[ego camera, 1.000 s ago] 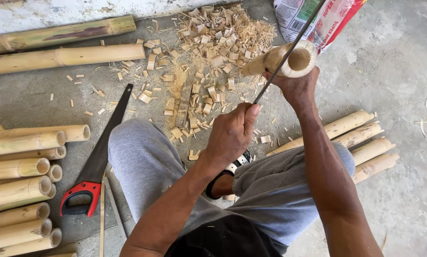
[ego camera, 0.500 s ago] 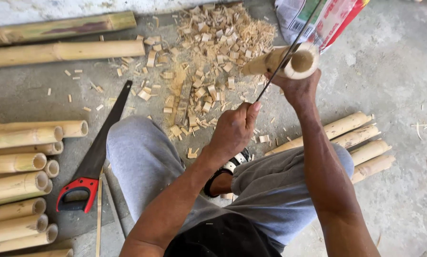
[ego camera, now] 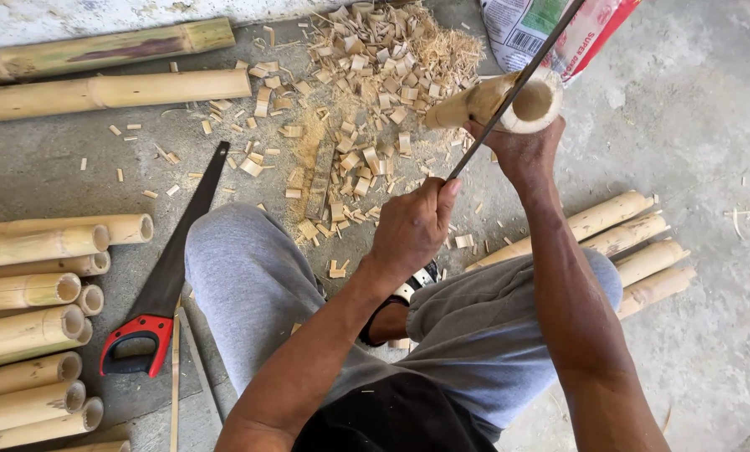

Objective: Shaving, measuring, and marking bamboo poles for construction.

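Gripping a short bamboo tube point(ego camera: 509, 102) from beneath, the right hand point(ego camera: 521, 151) holds it above a pile of wood chips point(ego camera: 366, 100). The left hand point(ego camera: 412, 226) is closed round a thin rod point(ego camera: 517, 88) crossing the tube's open end. A handsaw point(ego camera: 161, 285) lies beside stacked bamboo poles point(ego camera: 32, 310).

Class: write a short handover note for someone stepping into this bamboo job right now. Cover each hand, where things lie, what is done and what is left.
Left hand: grips a long thin blade laid across the tube's rim.
Right hand: holds a short bamboo tube, open end up.
Saw: on the floor, left.
Done: shavings heaped ahead.
Left: cut bamboo lengths stacked left, more poles right.
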